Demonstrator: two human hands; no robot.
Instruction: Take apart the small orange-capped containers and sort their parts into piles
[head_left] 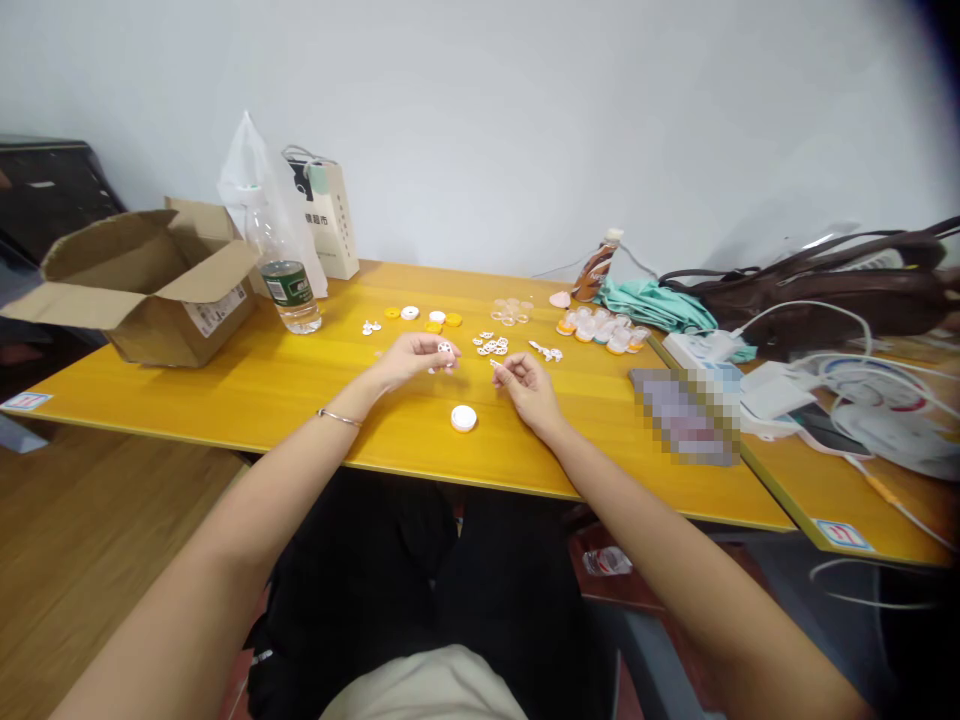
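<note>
My left hand point(416, 358) is closed on a small white disc with holes point(445, 348), held up between thumb and fingertips above the table. Opposite it, my right hand point(529, 388) pinches a small white piece point(495, 364), too small to make out fully. Between the hands and nearer to me lies a round white cap-like part with an orange rim point(463, 418). Just beyond my right hand is a group of white perforated discs point(491, 346). Small white pieces with stems point(546, 350) lie to its right, and others point(371, 327) sit off to the left.
Yellow and white rings point(433, 320), clear round covers point(511, 312) and assembled clear-topped pieces point(604, 328) lie farther back. An open cardboard box point(150, 290) and a water bottle point(289, 290) stand left. A cola bottle point(598, 265), power strip point(712, 370) and brown bag point(825, 290) occupy the right.
</note>
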